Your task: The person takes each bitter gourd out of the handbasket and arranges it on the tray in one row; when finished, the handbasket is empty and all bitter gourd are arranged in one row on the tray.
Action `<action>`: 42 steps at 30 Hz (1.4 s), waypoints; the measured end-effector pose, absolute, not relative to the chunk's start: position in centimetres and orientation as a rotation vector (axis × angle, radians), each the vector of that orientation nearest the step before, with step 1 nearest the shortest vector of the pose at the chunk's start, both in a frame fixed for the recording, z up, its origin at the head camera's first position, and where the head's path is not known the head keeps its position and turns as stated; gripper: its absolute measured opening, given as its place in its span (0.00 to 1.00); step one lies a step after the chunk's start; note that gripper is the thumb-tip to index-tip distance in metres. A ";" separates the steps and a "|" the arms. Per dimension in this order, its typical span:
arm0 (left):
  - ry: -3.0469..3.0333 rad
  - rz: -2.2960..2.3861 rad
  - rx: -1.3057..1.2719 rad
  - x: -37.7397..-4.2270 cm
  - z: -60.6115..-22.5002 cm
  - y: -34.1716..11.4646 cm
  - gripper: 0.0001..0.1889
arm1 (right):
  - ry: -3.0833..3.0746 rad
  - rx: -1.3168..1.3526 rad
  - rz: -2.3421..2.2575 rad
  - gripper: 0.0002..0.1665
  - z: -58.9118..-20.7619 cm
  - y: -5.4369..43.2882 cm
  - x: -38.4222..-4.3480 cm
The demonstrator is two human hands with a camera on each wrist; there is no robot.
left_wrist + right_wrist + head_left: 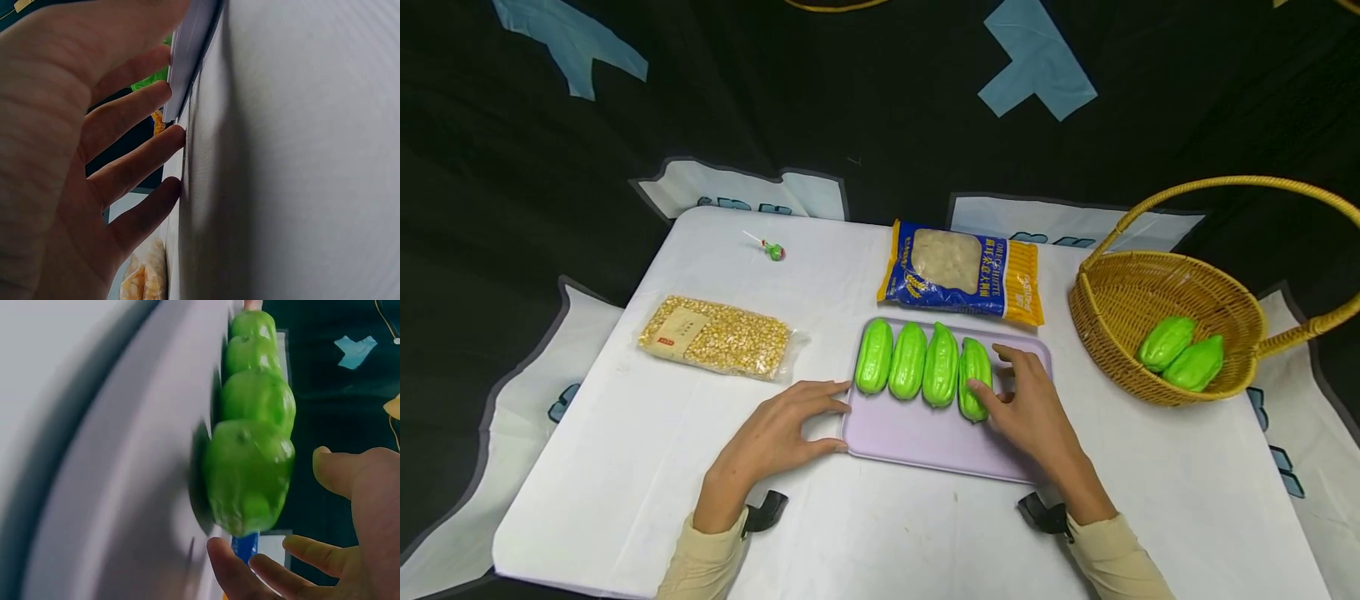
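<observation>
Several green ridged gourds lie side by side on a pale purple tray (917,437), the leftmost gourd (874,357) near the tray's left side. My right hand (1037,417) is around the rightmost gourd (974,371), thumb over its near end in the head view and fingers spread to its right. The right wrist view has a gap between that thumb (337,472) and the gourd's side. My left hand (778,429) is at the tray's left edge, with relaxed fingers (134,109) and the thumb right at the rim.
A wicker basket (1093,333) with a tall handle holds two more green gourds (1195,364) at the right. Behind the tray lies a blue and yellow pasta bag (958,271). A bag of corn kernels (722,337) and a small lollipop (773,250) lie at the left.
</observation>
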State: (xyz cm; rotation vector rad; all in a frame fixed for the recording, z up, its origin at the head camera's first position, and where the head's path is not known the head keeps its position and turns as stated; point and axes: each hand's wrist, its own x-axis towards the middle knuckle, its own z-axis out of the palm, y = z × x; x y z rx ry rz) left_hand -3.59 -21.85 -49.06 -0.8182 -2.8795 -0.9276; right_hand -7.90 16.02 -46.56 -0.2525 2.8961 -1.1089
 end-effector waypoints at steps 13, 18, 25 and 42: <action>-2.884 -0.930 -0.813 -3.6 -49.0 -21.8 0.26 | 3.023 -0.228 -1.196 0.33 -44.0 20.2 -9.2; -2.893 -0.927 -0.803 -3.5 -49.0 -21.8 0.27 | 3.083 -0.138 -1.131 0.33 -42.3 22.6 -9.9; -2.886 -0.933 -0.814 -3.5 -49.0 -21.8 0.27 | 3.159 0.009 -1.011 0.37 -40.4 26.7 -11.3; -2.861 -0.932 -0.833 -3.5 -49.1 -21.9 0.27 | 3.078 0.289 -0.722 0.45 -41.3 32.9 -13.9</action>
